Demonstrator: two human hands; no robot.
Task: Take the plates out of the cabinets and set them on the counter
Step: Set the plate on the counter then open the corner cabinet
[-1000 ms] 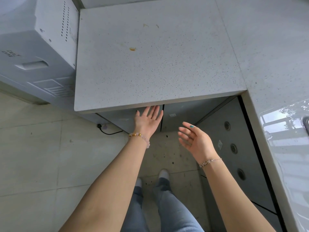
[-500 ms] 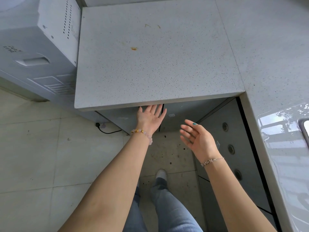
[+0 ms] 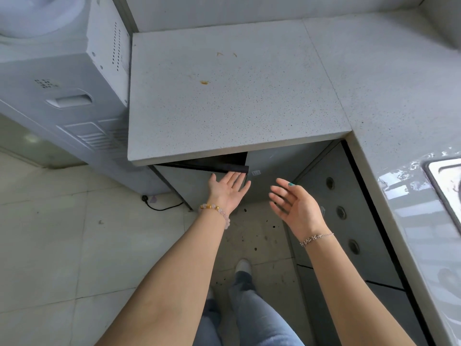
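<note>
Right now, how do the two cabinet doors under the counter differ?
The left door is ajar, a dark gap showing behind its top edge; the right door is shut. The left hand touches the left door; nothing touches the right door. Both are plain grey.

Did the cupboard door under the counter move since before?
Yes. The cabinet door has swung outward, away from the counter edge above it, leaving a dark gap. The left hand touches its top edge.
</note>
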